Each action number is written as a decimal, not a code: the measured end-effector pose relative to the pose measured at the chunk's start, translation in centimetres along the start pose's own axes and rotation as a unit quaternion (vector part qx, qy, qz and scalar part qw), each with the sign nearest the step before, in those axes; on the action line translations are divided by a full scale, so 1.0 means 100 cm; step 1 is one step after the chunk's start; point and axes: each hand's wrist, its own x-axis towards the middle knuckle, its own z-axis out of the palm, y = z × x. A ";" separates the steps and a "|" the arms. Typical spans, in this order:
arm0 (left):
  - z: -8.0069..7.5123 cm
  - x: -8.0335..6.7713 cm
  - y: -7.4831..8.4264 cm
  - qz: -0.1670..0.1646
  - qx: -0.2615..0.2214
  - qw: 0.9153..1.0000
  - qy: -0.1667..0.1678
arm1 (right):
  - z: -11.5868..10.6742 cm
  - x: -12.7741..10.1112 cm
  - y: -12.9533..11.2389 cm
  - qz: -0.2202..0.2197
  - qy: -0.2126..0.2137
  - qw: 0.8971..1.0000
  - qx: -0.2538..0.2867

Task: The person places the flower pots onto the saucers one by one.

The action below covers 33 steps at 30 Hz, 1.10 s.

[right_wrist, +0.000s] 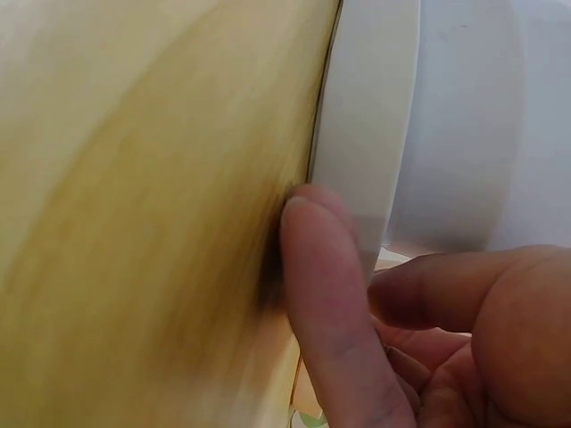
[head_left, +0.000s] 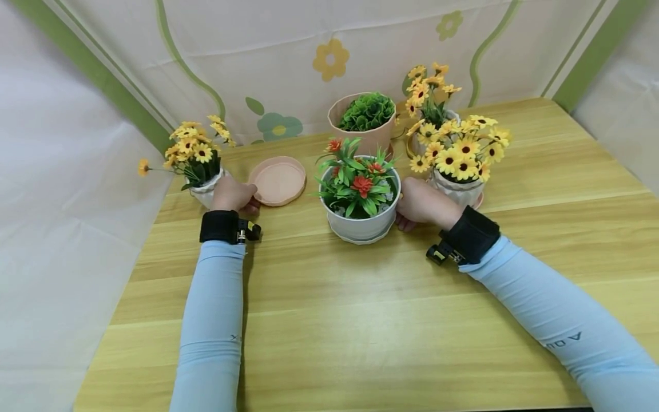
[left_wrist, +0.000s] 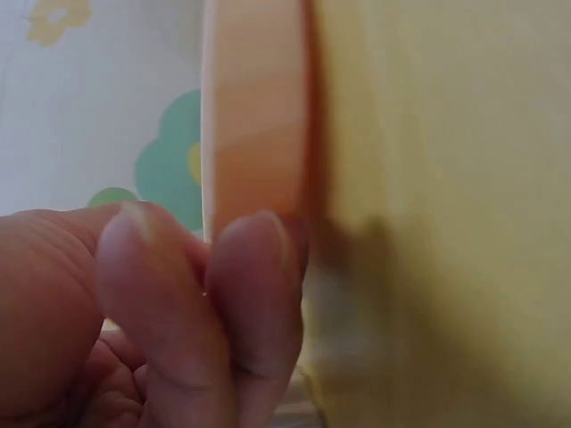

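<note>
My left hand (head_left: 234, 194) pinches the near left rim of a round pink plant saucer (head_left: 280, 182) lying on the table. The left wrist view shows its fingertips (left_wrist: 259, 267) against the saucer's side wall (left_wrist: 259, 116). A white flowerpot (head_left: 360, 226) with red flowers and green leaves stands upright on a white saucer (right_wrist: 366, 116). My right hand (head_left: 419, 201) grips that saucer's right edge, one fingertip (right_wrist: 312, 223) low at the table and the thumb (right_wrist: 428, 285) on the pot side. Part of the grip is hidden behind the fingers.
Close beside the left hand stands a white pot of yellow-orange flowers (head_left: 198, 151). Behind the white flowerpot is a pink pot (head_left: 360, 137) with a green plant. Yellow flowers (head_left: 463, 151) in a white pot crowd the right hand, with another flower pot (head_left: 429, 94) farther back.
</note>
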 end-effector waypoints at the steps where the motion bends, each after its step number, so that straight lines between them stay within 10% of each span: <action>1: -0.001 0.000 0.001 0.004 0.008 1.000 0.001 | 0.000 0.000 0.000 -0.001 0.000 1.000 0.000; 19: -0.014 -0.015 0.018 0.042 0.052 0.990 -0.121 | 0.000 0.001 0.002 0.007 -0.004 1.000 0.001; 33: -0.003 -0.004 0.007 -0.002 -0.049 0.996 -0.078 | 0.000 0.000 0.000 0.004 0.002 1.000 0.004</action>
